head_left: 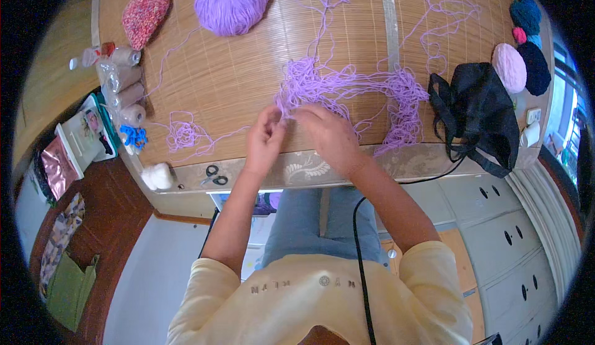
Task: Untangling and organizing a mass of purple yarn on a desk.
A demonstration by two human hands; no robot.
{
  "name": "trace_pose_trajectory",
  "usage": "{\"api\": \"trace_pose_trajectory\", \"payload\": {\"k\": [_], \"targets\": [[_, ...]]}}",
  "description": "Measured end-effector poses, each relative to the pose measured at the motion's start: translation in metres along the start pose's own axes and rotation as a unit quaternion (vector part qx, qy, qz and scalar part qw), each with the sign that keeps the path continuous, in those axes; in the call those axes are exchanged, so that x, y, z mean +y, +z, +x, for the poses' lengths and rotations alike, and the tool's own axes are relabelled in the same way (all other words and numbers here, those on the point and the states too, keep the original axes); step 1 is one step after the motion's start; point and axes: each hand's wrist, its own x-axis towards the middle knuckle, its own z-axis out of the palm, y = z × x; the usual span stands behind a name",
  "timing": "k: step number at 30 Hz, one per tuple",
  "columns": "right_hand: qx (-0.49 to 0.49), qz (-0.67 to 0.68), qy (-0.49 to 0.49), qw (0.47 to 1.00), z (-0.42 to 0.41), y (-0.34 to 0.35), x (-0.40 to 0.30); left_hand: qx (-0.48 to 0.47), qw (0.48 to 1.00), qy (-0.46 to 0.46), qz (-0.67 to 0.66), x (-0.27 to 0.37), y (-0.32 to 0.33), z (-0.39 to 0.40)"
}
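Note:
My left hand (266,140) is shut on strands of purple yarn (302,82) at the near left edge of a loose tangle. Beside it, my right hand (327,138) reaches in from the right, its blurred fingertips at the same strands. Whether those fingertips pinch the yarn is unclear. The tangle spreads rightward into a second heap (404,108). A smaller purple coil (183,133) lies left of my hands, with a strand running toward the left one. Farther back sits a round purple yarn ball (232,3), a thin strand trailing from it.
On the bamboo-mat table (223,80) are scissors (215,176), a white yarn ball (157,176), wrapped thread cones (123,77) and a pink-red knitted piece (146,12). A black fabric bag (483,108) stands right, near pale pink yarn (509,68). A black cable (358,233) crosses my lap.

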Motion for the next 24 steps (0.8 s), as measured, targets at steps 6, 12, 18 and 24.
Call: {"api": "trace_pose_trajectory", "payload": {"k": [6, 12, 18, 24], "targets": [[0.160, -0.149, -0.009, 0.976, 0.025, 0.016, 0.034, 0.050, 0.996, -0.040, -0.056, 0.003, -0.006, -0.018], [0.101, -0.217, 0.059, 0.969, 0.044, 0.019, 0.039, 0.020, 0.999, 0.004, 0.037, -0.025, -0.017, -0.014], [0.129, -0.267, 0.038, 0.954, 0.057, -0.002, 0.078, 0.060, 0.998, 0.018, 0.031, -0.022, -0.029, -0.013], [0.217, -0.273, 0.006, 0.937, 0.072, -0.015, 0.081, 0.066, 0.995, 0.010, 0.076, -0.041, -0.052, -0.026]]}}
